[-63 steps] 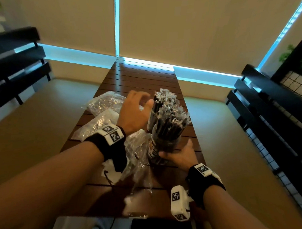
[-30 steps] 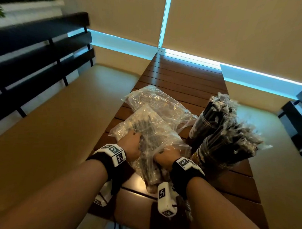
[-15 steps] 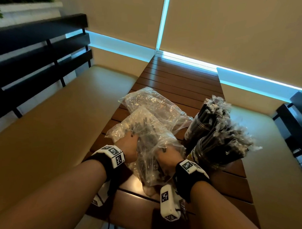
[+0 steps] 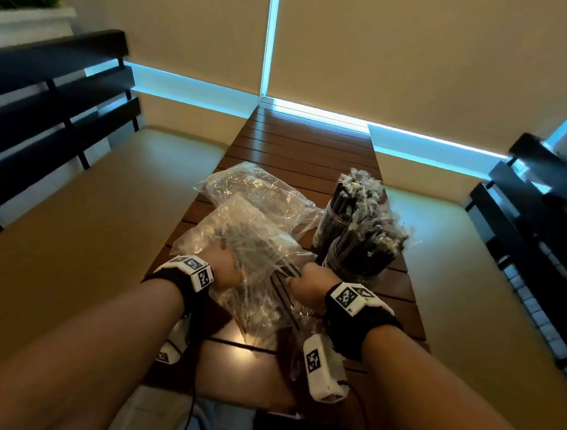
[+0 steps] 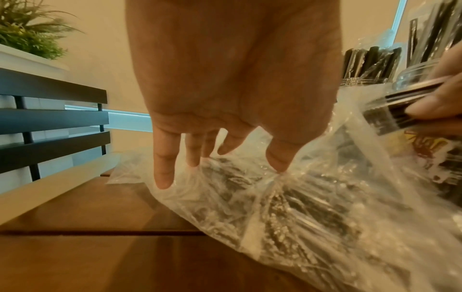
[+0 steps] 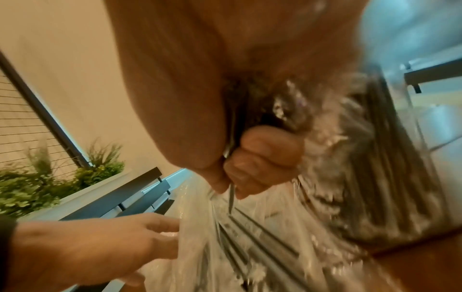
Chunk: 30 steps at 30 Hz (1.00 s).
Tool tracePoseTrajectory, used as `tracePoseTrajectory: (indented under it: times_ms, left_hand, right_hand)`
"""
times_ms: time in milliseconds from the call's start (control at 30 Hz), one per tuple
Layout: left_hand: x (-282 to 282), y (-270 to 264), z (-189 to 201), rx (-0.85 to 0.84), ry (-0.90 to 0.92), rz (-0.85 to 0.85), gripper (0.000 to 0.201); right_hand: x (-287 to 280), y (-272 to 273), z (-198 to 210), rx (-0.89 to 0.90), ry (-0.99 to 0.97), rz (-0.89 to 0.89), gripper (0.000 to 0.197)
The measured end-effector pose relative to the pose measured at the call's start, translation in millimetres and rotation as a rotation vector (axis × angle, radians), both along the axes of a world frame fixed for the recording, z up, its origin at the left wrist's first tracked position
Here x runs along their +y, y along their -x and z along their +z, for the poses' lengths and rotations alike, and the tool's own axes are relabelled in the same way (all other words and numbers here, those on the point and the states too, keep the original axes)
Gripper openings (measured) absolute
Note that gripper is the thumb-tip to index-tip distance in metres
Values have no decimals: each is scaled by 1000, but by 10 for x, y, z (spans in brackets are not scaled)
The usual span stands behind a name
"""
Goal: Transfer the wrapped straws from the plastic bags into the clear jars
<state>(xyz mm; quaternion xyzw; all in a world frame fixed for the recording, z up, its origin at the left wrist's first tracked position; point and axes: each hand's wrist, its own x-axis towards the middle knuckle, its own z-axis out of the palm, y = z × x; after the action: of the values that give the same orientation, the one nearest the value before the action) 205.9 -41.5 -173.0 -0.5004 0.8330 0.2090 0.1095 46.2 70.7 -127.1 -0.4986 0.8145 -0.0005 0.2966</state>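
Note:
Two clear plastic bags of black wrapped straws lie on the wooden table [image 4: 303,151]: a near bag [image 4: 242,242] [image 5: 275,207] and a far bag [image 4: 254,188]. My left hand [image 4: 224,267] [image 5: 220,150] presses on the near bag with straight fingers. My right hand [image 4: 305,283] [image 6: 250,168] grips a bundle of wrapped straws [image 6: 252,223] [image 5: 400,98] at the bag's mouth. Two clear jars, a near jar [image 4: 354,262] and a far jar [image 4: 333,223], stand to the right, both packed with upright straws.
The table is narrow, with a padded bench [image 4: 83,208] on the left and another bench [image 4: 461,253] on the right. Dark slatted backrests [image 4: 54,104] flank both. The far half of the table is bare wood. A planter [image 5: 27,35] sits behind the left bench.
Both hands left the jars and came down onto the near bag. The right hand now grips a bundle of straws at the bag's mouth while the left holds the bag down.

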Motion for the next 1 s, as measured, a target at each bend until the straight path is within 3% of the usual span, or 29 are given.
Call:
tracePoseTrajectory:
  times_ms: [100,167,233,367,467,700,767,833,933,1000]
  left_hand:
    - [45,26,25,-49,92,39,78]
    - [99,100,122,-14,131,5,71]
    - [158,193,259,26,204,-51,60]
    - [307,312,564,103,311,-80,68]
    - [402,321,758,138,330,-64,52]
    - [687,269,912,-74,252,-90,36]
    - [679,240,986,38,263,-31,25]
    - [637,193,1069,171,286,37,27]
    - [677,194,1232,453,253,162,67]
    - [761,242,1395,774,-16,212,87]
  right_hand:
    - [153,77,220,50,-6,60,43]
    - [262,117,368,100,-1,95,34]
    - [385,153,536,149,4,115,40]
    - [644,212,861,218,-17,160,45]
    - [884,267,1213,280,-23,203,42]
    - [1264,405,1871,305,-31,214,41]
    - [1322,428,1987,328,1,207,47]
    - [1365,462,2066,328,49,183,52]
    - [1360,502,2143,268,199,114,55]
    - [1281,501,2116,186,319,76,54]
